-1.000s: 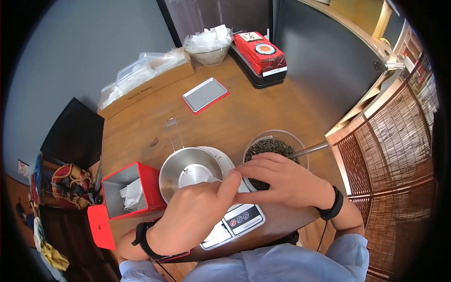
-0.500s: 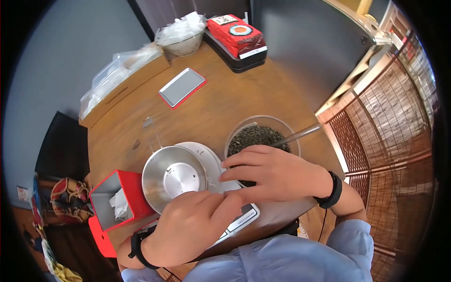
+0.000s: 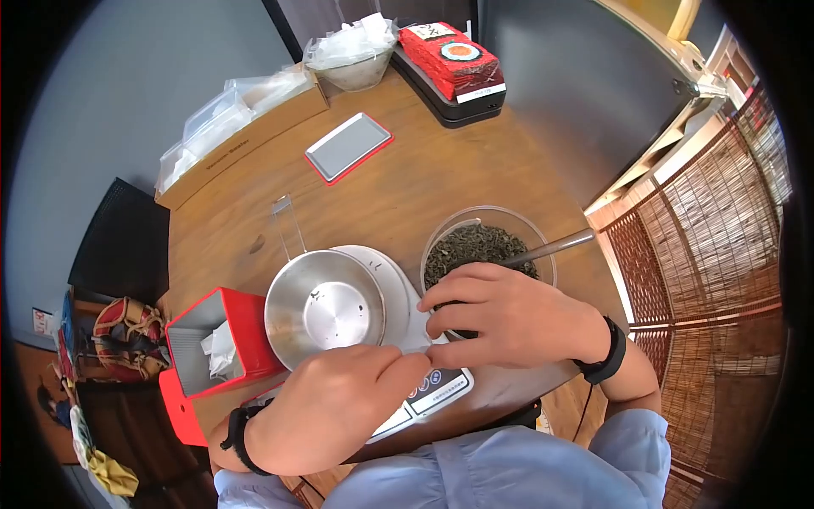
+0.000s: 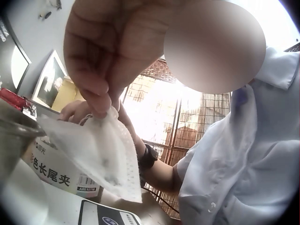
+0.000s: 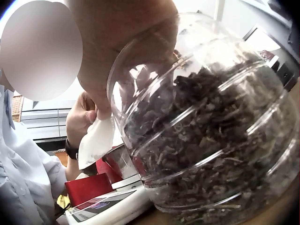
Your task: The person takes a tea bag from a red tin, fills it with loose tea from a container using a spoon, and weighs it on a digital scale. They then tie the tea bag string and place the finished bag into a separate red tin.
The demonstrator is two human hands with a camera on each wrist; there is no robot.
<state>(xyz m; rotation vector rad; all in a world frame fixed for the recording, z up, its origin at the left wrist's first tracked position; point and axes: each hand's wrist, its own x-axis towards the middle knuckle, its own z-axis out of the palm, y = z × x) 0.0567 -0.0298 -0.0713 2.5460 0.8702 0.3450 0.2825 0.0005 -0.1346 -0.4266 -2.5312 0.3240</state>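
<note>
A white mesh tea bag [image 4: 101, 154] with dark bits showing through hangs between both hands, low over the front of the white scale [image 3: 448, 397]. My left hand [image 3: 339, 403] pinches its top edge between thumb and fingertips. Close beside, my right hand [image 3: 521, 322] pinches the bag's upper corner, where a thin string shows in the left wrist view. A steel pan [image 3: 284, 297] with a few leaf bits inside rests on the scale. Under and behind the right hand stands a clear plastic jar [image 5: 211, 112] of dried tea leaves [image 3: 475, 248], a metal handle [image 3: 560, 244] sticking out.
Left of the pan, an open red tin [image 3: 246, 331] holds white bags [image 3: 222, 349]. Farther back lie a grey tin lid [image 3: 349, 146], a cardboard box [image 3: 246, 140] of plastic packs, a bowl [image 3: 354, 75] of white packets and a red packet [image 3: 449, 59] on a black device [image 3: 462, 112].
The right hand's fingers, straighter and overlapping the left thumb a second ago, are now more bent beside it. The head view swung to the right and partly back. The pan and jar stay put.
</note>
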